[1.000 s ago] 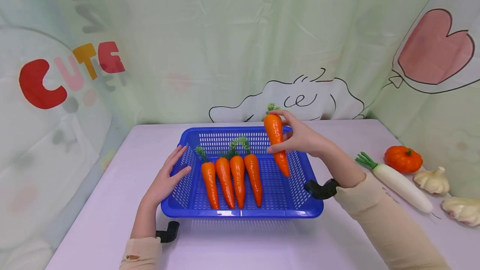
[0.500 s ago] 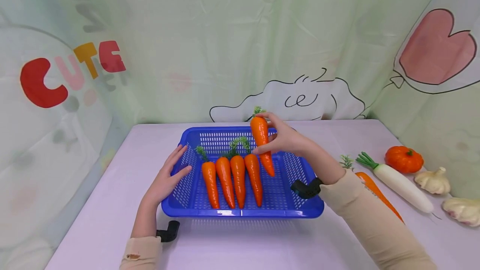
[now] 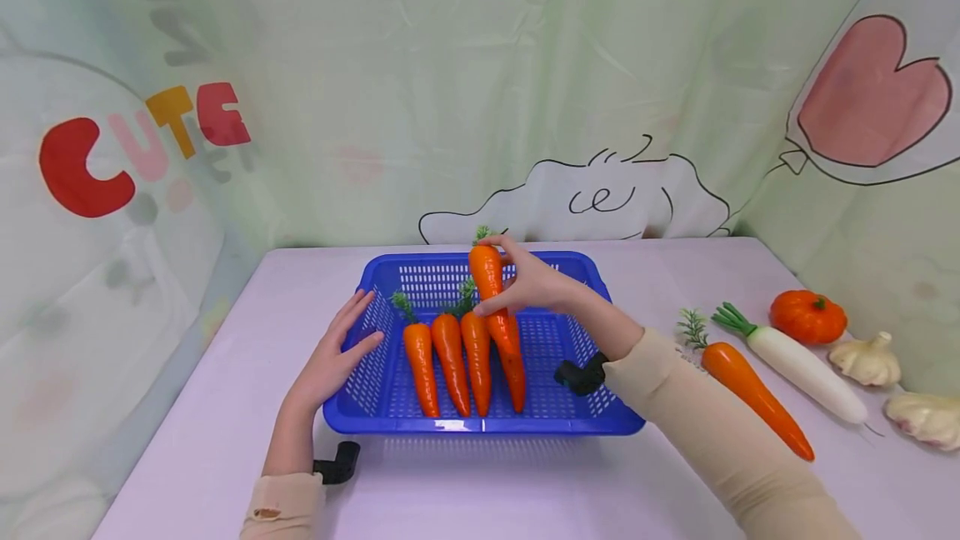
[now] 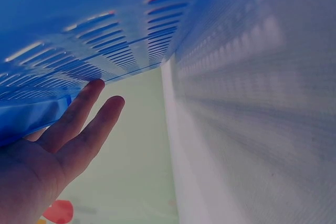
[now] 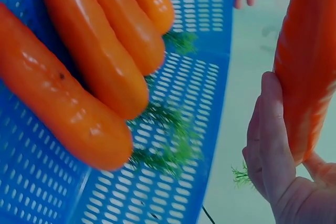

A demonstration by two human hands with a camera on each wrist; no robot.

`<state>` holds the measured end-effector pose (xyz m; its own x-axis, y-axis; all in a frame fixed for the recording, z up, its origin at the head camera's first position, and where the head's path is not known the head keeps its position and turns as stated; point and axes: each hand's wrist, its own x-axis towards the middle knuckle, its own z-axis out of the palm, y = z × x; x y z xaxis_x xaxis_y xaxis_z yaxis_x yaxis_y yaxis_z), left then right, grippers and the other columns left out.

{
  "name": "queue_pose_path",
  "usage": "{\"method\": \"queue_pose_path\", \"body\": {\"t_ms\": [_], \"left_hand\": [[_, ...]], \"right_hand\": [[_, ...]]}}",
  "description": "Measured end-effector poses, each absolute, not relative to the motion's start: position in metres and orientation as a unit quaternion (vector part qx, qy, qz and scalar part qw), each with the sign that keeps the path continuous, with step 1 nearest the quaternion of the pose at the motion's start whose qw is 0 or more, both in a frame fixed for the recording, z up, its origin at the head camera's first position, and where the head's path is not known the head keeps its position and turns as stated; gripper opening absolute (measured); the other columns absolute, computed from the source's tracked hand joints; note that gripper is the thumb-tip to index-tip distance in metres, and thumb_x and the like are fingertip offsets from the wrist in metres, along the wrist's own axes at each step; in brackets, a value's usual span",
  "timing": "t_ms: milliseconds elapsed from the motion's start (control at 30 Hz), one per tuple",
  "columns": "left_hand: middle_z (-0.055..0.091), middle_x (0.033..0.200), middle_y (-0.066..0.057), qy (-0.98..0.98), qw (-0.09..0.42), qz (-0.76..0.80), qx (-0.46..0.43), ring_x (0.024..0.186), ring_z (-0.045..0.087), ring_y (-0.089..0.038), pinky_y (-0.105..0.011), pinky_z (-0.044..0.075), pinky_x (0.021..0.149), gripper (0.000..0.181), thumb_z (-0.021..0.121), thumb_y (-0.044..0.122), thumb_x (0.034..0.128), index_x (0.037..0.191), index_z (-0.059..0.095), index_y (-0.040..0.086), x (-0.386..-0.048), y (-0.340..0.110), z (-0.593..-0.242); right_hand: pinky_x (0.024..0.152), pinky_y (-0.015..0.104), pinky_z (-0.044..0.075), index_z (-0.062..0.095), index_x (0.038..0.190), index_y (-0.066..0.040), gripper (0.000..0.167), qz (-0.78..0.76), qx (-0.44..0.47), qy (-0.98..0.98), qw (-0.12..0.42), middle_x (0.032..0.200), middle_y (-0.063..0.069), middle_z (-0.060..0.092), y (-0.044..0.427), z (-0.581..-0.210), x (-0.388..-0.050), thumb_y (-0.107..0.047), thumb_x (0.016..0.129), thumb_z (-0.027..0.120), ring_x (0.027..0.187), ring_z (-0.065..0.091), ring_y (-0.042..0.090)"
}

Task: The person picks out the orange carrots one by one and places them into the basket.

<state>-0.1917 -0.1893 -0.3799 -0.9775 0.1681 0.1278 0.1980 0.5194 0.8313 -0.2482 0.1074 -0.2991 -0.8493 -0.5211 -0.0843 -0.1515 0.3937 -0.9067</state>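
Observation:
A blue slotted plastic basket (image 3: 555, 425) stands in front of me, with several orange carrots (image 3: 422, 369) lying side by side inside it. My right hand (image 3: 525, 283) pinches another carrot (image 3: 486, 267) by its thick upper part, thumb on one side and fingers on the other. That carrot hangs tip down above the basket, partly covering the rightmost carrot inside. In the right wrist view, the held carrot (image 5: 310, 66) is apart from the carrots (image 5: 63, 98) in the basket. At the basket's left side rests my left hand (image 3: 330, 367), its fingers (image 4: 92, 137) extended along the slotted wall.
To the right of the basket lie a carrot (image 3: 753, 394), a white radish (image 3: 806, 372) with a green top, a small orange pumpkin (image 3: 807, 319) and two garlic bulbs (image 3: 866, 359). A pale printed curtain (image 3: 375, 107) hangs behind the table (image 3: 217, 407).
My right hand has carried the carrot leftward across the basket, from its right side to over the rightmost carrots. The carrot on the table has come into view. My left hand stays put.

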Motion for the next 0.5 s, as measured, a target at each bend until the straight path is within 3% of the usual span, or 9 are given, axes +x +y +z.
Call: {"method": "queue_pose_path", "body": {"t_ms": [500], "left_hand": [[0.010,0.153,-0.004,-0.872,0.016,-0.476,-0.111,0.138,0.009,-0.034,-0.068,0.015,0.098,0.063,0.054,0.035,0.0901,0.146,0.025,0.024,-0.192,-0.188,-0.381]], "right_hand": [[0.066,0.037,0.055,0.023,0.138,-0.017,0.087,-0.509,-0.199,0.812,0.204,0.131,0.021,0.033,0.074,-0.328,-0.253,-0.009,0.070,0.078,0.089,0.058,0.032]]}}
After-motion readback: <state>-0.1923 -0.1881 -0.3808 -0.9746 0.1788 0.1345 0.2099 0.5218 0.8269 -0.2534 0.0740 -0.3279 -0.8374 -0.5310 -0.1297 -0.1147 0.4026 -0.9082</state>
